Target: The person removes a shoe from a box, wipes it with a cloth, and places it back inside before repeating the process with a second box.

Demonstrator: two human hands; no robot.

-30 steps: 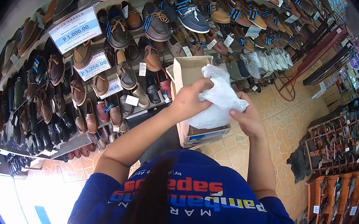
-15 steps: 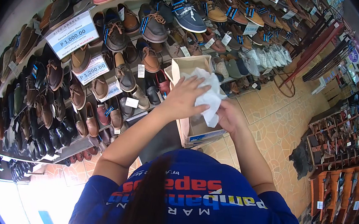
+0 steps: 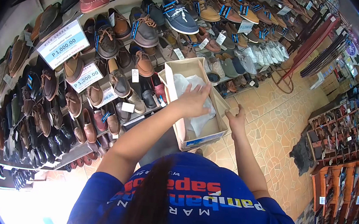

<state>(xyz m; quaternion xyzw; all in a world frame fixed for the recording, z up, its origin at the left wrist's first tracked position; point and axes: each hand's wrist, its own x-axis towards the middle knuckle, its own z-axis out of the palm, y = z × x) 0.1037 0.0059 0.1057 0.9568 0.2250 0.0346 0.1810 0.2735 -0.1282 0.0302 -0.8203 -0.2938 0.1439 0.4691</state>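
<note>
An open cardboard shoe box (image 3: 218, 136) with a blue patch on its near end stands in front of my body. White tissue paper (image 3: 184, 83) lies inside it, towards the left side. My left hand (image 3: 196, 100) rests on the paper with its fingers spread, and the palm faces down. Beside the box's right wall is my right hand (image 3: 236, 118), thumb and fingers apart, nothing held. Whether its fingertips touch the wall cannot be told.
Shelves of shoes (image 3: 144, 27) with price signs (image 3: 66, 43) curve round the front and left. Brown belts (image 3: 310, 53) hang at the upper right. A rack (image 3: 339, 133) and an orange cabinet (image 3: 342, 190) stand right, near a dark hide (image 3: 302, 155) on the tiled floor (image 3: 268, 143).
The white paper has gone down into the box, with my left hand now lower on it. My right hand has let go of the paper and moved outward to the right.
</note>
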